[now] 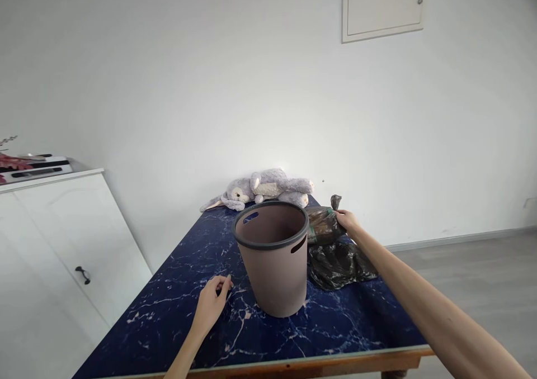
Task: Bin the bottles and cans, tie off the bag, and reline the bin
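Note:
A grey-brown trash bin (pixel 274 278) with a dark rim and cut-out handles stands upright on the blue marble-patterned table (pixel 184 261). Its visible inner wall is bare; the bottom is hidden. My right hand (pixel 347 221) grips the gathered neck of a filled black garbage bag (pixel 325 228), whose bunched top sticks up above my fingers. The bag is behind and to the right of the bin, partly covered by it. A flat, crumpled black plastic bag (pixel 339 264) lies in front of the filled one. My left hand (pixel 213 298) rests left of the bin, fingers curled in, with nothing visible in them.
A grey plush rabbit (pixel 268 188) lies at the table's far end against the white wall (pixel 210 88). To the left stands a white cabinet (pixel 62 256) with items on top. The grey floor (pixel 474 278) shows on the right, beyond the table's edge.

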`<state>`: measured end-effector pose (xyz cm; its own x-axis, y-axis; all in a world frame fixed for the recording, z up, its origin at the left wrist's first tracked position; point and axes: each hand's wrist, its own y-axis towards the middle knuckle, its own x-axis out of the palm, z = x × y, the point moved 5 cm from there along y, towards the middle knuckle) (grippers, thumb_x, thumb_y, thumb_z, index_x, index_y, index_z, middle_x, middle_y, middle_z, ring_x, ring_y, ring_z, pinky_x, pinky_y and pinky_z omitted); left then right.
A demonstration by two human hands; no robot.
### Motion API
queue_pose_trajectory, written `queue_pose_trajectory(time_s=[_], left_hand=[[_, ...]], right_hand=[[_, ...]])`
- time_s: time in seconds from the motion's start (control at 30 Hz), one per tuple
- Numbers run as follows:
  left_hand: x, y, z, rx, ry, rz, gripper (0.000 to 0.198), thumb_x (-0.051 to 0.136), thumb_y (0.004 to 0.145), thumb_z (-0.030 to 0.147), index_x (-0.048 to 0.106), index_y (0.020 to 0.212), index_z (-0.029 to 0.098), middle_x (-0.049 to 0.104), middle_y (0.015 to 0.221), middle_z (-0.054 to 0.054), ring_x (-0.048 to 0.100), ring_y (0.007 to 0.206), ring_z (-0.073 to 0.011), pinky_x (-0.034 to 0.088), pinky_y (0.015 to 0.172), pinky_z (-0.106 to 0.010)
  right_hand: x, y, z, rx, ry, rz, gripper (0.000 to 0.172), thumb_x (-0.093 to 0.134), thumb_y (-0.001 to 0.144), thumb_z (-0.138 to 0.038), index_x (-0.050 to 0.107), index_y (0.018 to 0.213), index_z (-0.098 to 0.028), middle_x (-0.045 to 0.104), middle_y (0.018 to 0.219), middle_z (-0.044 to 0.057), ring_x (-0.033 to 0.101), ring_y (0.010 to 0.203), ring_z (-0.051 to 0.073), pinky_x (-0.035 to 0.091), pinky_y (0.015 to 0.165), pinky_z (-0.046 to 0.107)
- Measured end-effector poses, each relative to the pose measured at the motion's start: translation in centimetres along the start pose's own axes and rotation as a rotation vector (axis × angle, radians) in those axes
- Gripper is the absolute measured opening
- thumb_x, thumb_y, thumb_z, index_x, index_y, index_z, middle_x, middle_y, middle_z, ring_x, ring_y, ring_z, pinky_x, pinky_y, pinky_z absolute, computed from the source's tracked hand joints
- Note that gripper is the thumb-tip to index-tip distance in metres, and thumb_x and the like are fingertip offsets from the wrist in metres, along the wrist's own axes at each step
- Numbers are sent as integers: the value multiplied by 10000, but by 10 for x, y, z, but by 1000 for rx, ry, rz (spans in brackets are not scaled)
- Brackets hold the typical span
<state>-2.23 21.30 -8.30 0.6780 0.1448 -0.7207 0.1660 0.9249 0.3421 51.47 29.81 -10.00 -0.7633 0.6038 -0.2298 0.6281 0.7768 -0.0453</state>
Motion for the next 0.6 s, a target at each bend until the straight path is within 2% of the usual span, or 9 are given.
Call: queue_pose_trajectory(time_s=[0.13,0.23,0.3,0.33,0.4,0.43,0.5,0.6], left_hand=[[1,1,0,2,-1,-9,569,403,971,707,705,830,246,771,898,-91,730,887,-301,545,836,-383],[2,2,-2,4,-5,-11,561,412,971,703,709,835,247,769,899,-89,728,890,-299,542,856,-386],[3,2,-3,5,-7,-11,561,422,964,708,714,835,247,769,906,-91,728,906,-303,541,875,-391],[4,2,-3,6,-7,-10,561,428,959,711,715,832,247,769,909,-93,728,913,-306,541,879,-393],[4,2,-4,7,-5,-10,556,441,951,714,716,827,247,770,918,-95,729,929,-310,541,884,-393],[5,2,-4,8,-3,-12,550,448,949,713,717,828,248,770,922,-94,731,934,-310,542,884,-391],[5,2,-3,8,2,-19,543,451,951,706,719,828,250,769,917,-91,734,928,-306,543,875,-386],[4,1,-1,9,14,-27,543,443,960,698,718,824,250,763,899,-87,736,913,-301,544,866,-383]], right_hand=[[-26,-4,2,-26,-13,-22,358,682,1015,-383,644,1302,-174,672,1285,94,695,1063,228,614,895,430],[-55,-24,6,-114,-35,77,361,680,1013,-371,635,1308,-168,666,1295,100,686,1099,243,596,938,461],[-72,-52,13,-219,-58,178,371,662,998,-320,614,1324,-148,634,1349,138,642,1208,282,537,1042,509],[-79,-71,17,-283,-72,222,382,641,979,-283,604,1328,-132,607,1386,173,597,1284,307,482,1110,524],[-85,-114,29,-408,-102,262,403,623,938,-300,609,1316,-159,565,1440,182,505,1394,335,387,1196,530],[-85,-136,36,-459,-116,252,378,602,928,-312,628,1284,-187,584,1419,163,501,1400,336,372,1206,525],[-76,-174,48,-555,-161,123,286,597,919,-355,681,1170,-246,686,1270,101,618,1256,314,455,1135,489],[-54,-213,58,-696,-293,-128,346,556,975,-425,638,1277,-275,700,1298,89,645,1228,314,502,1078,505]])
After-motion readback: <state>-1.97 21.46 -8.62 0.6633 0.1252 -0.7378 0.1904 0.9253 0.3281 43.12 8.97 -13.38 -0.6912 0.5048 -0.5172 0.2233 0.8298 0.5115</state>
